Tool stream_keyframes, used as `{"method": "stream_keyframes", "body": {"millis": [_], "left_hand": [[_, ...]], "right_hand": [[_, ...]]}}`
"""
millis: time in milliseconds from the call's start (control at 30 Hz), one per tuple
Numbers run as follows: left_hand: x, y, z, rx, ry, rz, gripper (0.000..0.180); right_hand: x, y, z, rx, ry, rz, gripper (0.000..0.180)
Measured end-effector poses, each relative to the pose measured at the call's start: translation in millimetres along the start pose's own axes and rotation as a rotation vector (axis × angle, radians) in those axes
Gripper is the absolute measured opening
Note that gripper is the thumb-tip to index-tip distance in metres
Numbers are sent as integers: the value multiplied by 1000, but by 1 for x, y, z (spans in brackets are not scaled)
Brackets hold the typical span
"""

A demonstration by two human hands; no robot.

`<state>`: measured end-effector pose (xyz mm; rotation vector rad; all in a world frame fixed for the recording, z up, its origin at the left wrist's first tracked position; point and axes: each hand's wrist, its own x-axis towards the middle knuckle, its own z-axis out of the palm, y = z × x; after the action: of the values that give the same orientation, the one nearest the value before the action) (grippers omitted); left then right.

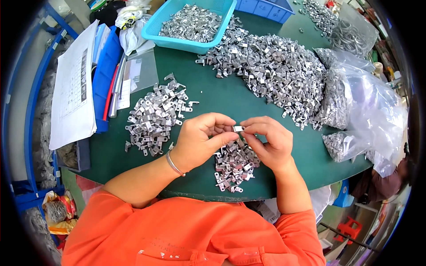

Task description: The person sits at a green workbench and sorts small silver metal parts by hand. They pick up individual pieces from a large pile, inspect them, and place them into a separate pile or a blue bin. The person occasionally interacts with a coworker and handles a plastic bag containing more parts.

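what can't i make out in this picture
In the head view:
- Held metal piece: ends covered by the fingers; fine details too small.
- Blue bin: far side cut off by the upper edge.
- Paper sheet: print too small and blurred to read.

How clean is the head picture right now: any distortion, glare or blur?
Head view: fisheye bending curves the blue shelf frame, corners go black; head view: glare whitens the clear plastic bag on the right; head view: the small metal part between the left hand and right hand shows a bright face, detail too small to tell; head view: no obvious motion blur on either hand.
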<state>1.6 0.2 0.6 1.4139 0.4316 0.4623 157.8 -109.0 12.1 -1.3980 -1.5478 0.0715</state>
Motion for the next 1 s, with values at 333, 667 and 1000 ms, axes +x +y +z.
{"method": "stream_keyframes", "body": {"millis": [333,667,1000], "left_hand": [[3,0,-2,238,-42,300,23],[7,-3,-4,470,-220,389,7],[5,-9,-5,75,23,56,42]], "right_hand": [[-4,8,-7,273,-160,248,12],[22,35,-27,-507,-110,115,24],[31,18,-2,-193,-120,269,20]]}}
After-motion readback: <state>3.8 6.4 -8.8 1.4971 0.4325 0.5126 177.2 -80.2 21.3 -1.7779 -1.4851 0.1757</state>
